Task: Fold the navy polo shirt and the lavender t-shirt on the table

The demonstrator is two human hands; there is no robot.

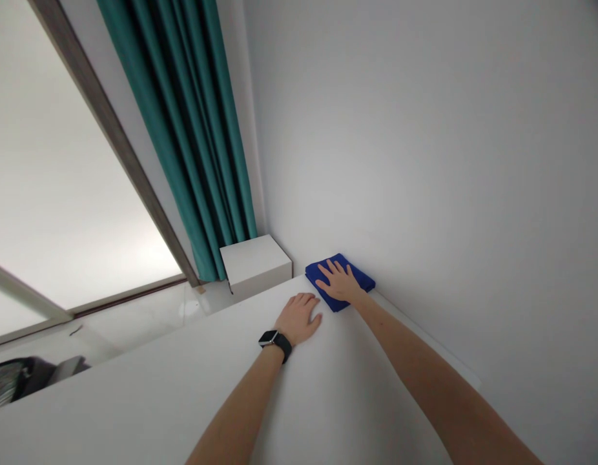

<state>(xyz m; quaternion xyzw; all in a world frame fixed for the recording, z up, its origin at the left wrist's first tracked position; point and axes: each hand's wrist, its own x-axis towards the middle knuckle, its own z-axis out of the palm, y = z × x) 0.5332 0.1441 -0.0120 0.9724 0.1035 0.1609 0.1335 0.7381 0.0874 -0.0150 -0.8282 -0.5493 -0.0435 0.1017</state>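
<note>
A folded dark blue cloth (360, 276) lies at the far end of a white tabletop (183, 381), close to the wall. My right hand (340, 283) rests flat on top of it with the fingers spread. Left of the cloth, my left hand (298, 318) lies on the white surface, fingers stretched out and thumb apart, touching nothing else. A black watch (276, 341) is strapped around the left wrist. Part of the cloth is hidden under my right palm.
Beyond the far edge stands a white box-shaped cabinet (256, 258) in the corner. Teal curtains (197, 129) hang beside a framed glass panel (76, 161). A plain wall (425, 161) runs along the right. Dark objects (35, 378) sit past the tabletop's left edge.
</note>
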